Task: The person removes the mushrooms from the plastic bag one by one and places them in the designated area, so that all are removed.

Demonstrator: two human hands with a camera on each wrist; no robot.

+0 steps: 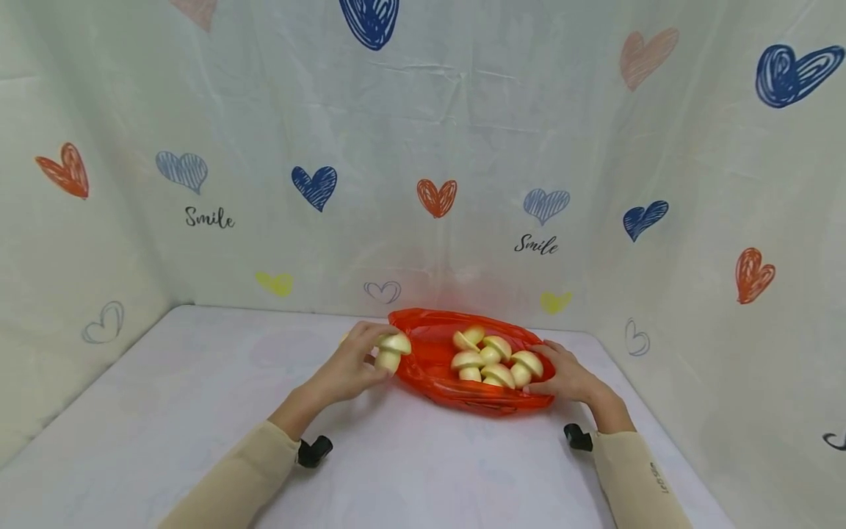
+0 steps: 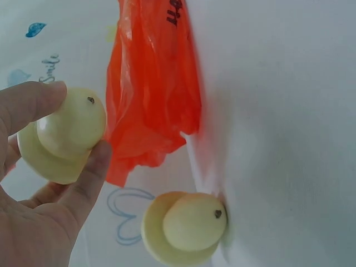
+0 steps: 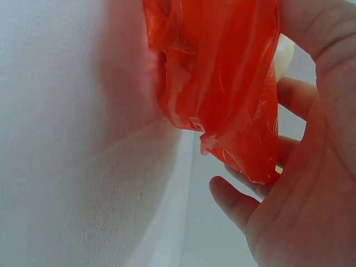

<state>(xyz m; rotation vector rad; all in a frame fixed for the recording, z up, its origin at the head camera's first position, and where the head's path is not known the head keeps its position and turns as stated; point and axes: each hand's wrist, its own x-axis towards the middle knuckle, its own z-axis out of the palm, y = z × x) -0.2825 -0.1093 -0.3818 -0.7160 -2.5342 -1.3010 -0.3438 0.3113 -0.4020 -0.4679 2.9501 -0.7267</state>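
My left hand (image 1: 349,369) pinches a pale yellow toy mushroom (image 1: 393,344) between thumb and fingers, at the left end of a red plastic bag (image 1: 456,395). In the left wrist view this mushroom's rounded stem end, with a small dark spot, points toward the camera. The bag lies on its side with its mouth spread wide, and several similar mushrooms (image 1: 497,347) sit inside. My right hand (image 1: 573,376) grips the bag's right edge, thumb on the near side, fingers behind the film in the right wrist view. Another mushroom (image 2: 194,228) rests on the table beyond my left hand.
A white cloth covers the table (image 1: 410,470). Close behind the bag hangs a pale curtain (image 1: 463,257) printed with hearts and the word Smile, and it continues along both sides. A black wrist device (image 1: 314,451) sits under my left sleeve, another (image 1: 578,438) by the right.
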